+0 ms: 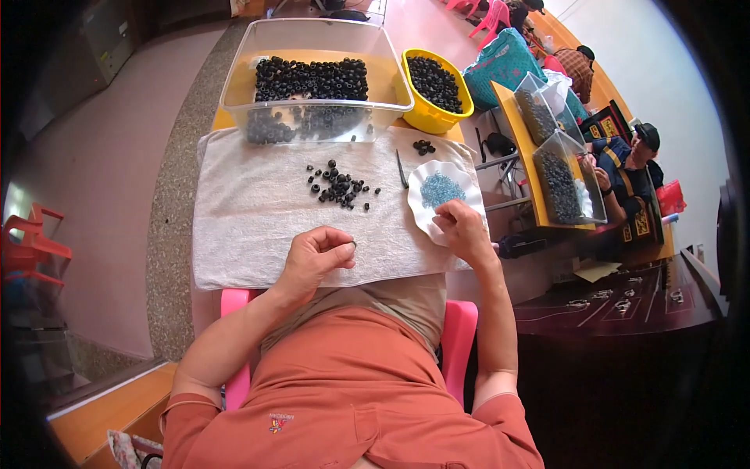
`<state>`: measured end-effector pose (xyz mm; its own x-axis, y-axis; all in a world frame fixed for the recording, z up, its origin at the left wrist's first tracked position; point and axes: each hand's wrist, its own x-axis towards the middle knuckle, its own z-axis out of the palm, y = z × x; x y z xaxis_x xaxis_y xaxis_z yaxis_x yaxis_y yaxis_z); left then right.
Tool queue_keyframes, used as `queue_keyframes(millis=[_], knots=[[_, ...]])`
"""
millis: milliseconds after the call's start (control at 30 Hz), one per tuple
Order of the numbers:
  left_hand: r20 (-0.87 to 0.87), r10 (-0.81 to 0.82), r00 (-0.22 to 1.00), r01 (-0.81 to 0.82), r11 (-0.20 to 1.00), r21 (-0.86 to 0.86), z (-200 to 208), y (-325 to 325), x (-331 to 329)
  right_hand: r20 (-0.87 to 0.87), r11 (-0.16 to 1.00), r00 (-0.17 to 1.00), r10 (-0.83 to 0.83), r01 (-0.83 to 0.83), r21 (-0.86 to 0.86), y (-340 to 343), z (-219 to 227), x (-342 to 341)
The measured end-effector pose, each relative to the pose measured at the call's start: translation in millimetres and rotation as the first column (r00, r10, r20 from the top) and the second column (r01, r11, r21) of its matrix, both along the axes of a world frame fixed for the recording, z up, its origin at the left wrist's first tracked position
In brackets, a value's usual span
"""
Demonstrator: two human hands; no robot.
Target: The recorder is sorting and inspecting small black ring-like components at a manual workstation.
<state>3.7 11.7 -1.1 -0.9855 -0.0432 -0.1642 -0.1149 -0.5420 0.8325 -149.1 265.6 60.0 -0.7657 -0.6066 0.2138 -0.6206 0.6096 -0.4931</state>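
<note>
My left hand (319,256) is closed in a pinch above the near part of the white towel (242,227). A small black piece (355,244) shows at its fingertips, mostly hidden by them. Over the right side of a white wavy-rimmed dish (422,223), my right hand (465,232) has its fingers drawn together. They reach to the near edge of a heap of tiny light-blue pieces (441,189); whatever lies between them cannot be made out. Loose small black round pieces (341,190), some with holes, are scattered on the towel beyond my hands.
A clear plastic bin (234,86) of black pieces stands at the back, beside a yellow tub (430,119) of more. A slim dark tool (401,168) lies left of the dish. Several black pieces (424,147) sit behind it. At right, another person (625,160) sits by clear boxes (558,187).
</note>
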Motion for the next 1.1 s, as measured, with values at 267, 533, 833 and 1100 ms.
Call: queue_keyframes(millis=[267, 533, 833, 1100], knots=[[0.002, -0.005, 1.0, 0.005, 1.0, 0.004, 1, 1, 0, 0.184, 0.961, 0.98, -0.075, 0.12, -0.248, -1, -9, 4], [-0.002, -0.005, 1.0, 0.004, 0.999, -0.034, -2, 0, 1, 0.36, 0.89, 0.932, 0.052, 0.12, -0.439, -13, -8, 13], [-0.012, -0.009, 1.0, 0.009, 0.998, -0.056, 0, 2, 0, 0.609, 0.792, 0.729, 0.311, 0.156, -0.591, -38, -25, 33], [-0.006, -0.028, 1.0, 0.027, 0.997, -0.076, 5, 1, 1, 0.608, 0.774, 0.66, 0.442, 0.061, -0.63, -58, -32, 47]])
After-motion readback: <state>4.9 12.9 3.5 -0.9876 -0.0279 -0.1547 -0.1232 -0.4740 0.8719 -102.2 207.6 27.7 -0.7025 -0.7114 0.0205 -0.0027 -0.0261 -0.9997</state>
